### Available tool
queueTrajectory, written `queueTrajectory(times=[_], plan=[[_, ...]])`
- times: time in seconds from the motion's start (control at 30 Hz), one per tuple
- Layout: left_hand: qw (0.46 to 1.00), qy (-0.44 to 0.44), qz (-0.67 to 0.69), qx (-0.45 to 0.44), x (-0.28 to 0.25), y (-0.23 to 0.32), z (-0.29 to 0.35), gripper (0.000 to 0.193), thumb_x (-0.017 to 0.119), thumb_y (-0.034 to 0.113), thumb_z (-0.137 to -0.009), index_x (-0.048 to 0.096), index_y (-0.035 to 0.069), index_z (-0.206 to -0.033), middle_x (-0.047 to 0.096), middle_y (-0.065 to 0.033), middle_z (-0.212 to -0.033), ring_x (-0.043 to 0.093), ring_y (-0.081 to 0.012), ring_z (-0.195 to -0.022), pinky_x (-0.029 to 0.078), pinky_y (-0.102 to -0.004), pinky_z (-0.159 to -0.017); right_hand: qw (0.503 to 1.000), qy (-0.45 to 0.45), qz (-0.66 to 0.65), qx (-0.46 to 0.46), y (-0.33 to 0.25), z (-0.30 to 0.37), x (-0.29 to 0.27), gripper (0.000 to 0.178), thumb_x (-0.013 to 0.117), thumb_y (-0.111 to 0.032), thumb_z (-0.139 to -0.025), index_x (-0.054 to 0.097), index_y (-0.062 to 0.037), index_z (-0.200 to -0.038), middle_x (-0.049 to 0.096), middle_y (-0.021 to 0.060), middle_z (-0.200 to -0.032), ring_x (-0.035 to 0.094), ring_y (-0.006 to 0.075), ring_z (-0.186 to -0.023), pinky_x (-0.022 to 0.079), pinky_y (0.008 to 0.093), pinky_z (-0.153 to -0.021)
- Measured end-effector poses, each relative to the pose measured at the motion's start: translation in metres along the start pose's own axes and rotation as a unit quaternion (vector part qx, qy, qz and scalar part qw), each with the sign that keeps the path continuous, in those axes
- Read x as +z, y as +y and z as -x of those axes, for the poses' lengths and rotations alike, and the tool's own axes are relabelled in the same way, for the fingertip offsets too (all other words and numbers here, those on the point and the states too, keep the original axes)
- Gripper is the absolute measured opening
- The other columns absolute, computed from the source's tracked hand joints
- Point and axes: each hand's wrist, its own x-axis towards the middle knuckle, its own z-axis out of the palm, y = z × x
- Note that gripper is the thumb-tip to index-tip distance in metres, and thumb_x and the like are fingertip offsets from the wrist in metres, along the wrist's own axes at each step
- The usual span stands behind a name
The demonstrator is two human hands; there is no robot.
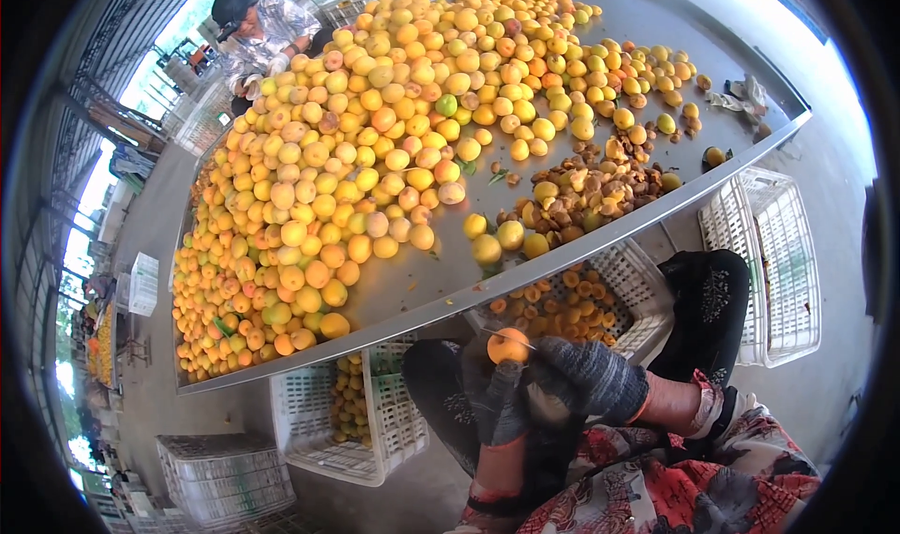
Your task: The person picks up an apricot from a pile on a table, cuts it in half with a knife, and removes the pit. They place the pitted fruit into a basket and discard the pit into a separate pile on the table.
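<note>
Both my hands wear dark grey knit gloves and meet above my lap, just in front of the table edge. An orange-yellow apricot (507, 345) sits upright at the fingertips of my left hand (497, 405), which is closed around its lower side. My right hand (592, 376) is closed close beside it, with a thin blade (531, 345) reaching from its fingers to the fruit; the handle is hidden. Beyond my hands, a white plastic crate (649, 285) under the table edge holds halved apricots (562, 311).
A large heap of apricots (366, 131) covers much of the metal table (436, 295). Brown pits and scraps (605, 192) lie nearer me. White crates (787, 262) stand at right, another crate (398, 407) with fruit at left. A person (258, 42) works across the table.
</note>
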Motion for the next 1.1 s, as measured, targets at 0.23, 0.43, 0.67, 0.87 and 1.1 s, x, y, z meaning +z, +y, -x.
queueTrajectory(times=[0.23, 0.43, 0.67, 0.87, 1.1], plan=[[0.991, -0.046, -0.066, -0.108, -0.001, 0.027, -0.011, 0.040, 0.066, 0.013, -0.073, 0.049, 0.003, -0.108, 0.055, -0.0036, -0.091, 0.053, -0.0106, -0.071, 0.044, -0.0200, -0.059, 0.996, -0.075, -0.021, 0.049, 0.014, -0.005, -0.005, 0.024, 0.052, -0.008, -0.081, 0.050, 0.0001, -0.104, 0.057, 0.0165, -0.087, 0.058, 0.0319, -0.076, 0.047, 0.0348, -0.063], [0.987, 0.069, -0.086, -0.114, 0.011, 0.014, -0.007, 0.032, 0.057, 0.024, -0.082, 0.053, 0.001, -0.104, 0.055, -0.0047, -0.091, 0.052, -0.0096, -0.071, 0.042, -0.0220, -0.060, 0.993, 0.005, 0.095, -0.063, 0.016, 0.005, 0.017, 0.032, 0.054, -0.010, -0.075, 0.050, -0.0006, -0.106, 0.054, 0.0150, -0.086, 0.056, 0.0293, -0.067, 0.045, 0.0345, -0.054], [0.984, 0.098, 0.061, -0.135, 0.008, -0.001, -0.012, 0.035, 0.051, 0.031, -0.085, 0.052, 0.000, -0.101, 0.055, -0.0064, -0.090, 0.051, -0.0121, -0.075, 0.044, -0.0246, -0.066, 0.994, -0.034, 0.088, 0.052, 0.007, 0.000, 0.008, 0.028, 0.053, -0.018, -0.080, 0.051, -0.0037, -0.104, 0.056, 0.0147, -0.079, 0.058, 0.0298, -0.068, 0.046, 0.0386, -0.053], [0.978, -0.042, -0.178, -0.096, -0.011, 0.017, -0.015, 0.034, 0.053, 0.026, -0.085, 0.052, -0.001, -0.105, 0.056, -0.0093, -0.096, 0.052, -0.0101, -0.082, 0.044, -0.0213, -0.068, 0.986, -0.076, 0.142, -0.037, 0.016, -0.003, -0.004, 0.029, 0.054, -0.014, -0.078, 0.054, -0.0041, -0.106, 0.054, 0.0156, -0.093, 0.058, 0.0298, -0.074, 0.047, 0.0361, -0.057], [0.985, 0.088, 0.051, -0.139, 0.018, 0.003, -0.008, 0.035, 0.052, 0.025, -0.085, 0.050, 0.000, -0.109, 0.054, -0.0084, -0.100, 0.051, -0.0124, -0.088, 0.043, -0.0226, -0.075, 0.995, -0.051, 0.060, 0.057, 0.018, -0.002, 0.013, 0.034, 0.053, -0.011, -0.077, 0.051, -0.0020, -0.110, 0.054, 0.0167, -0.094, 0.058, 0.0304, -0.075, 0.048, 0.0360, -0.062]])
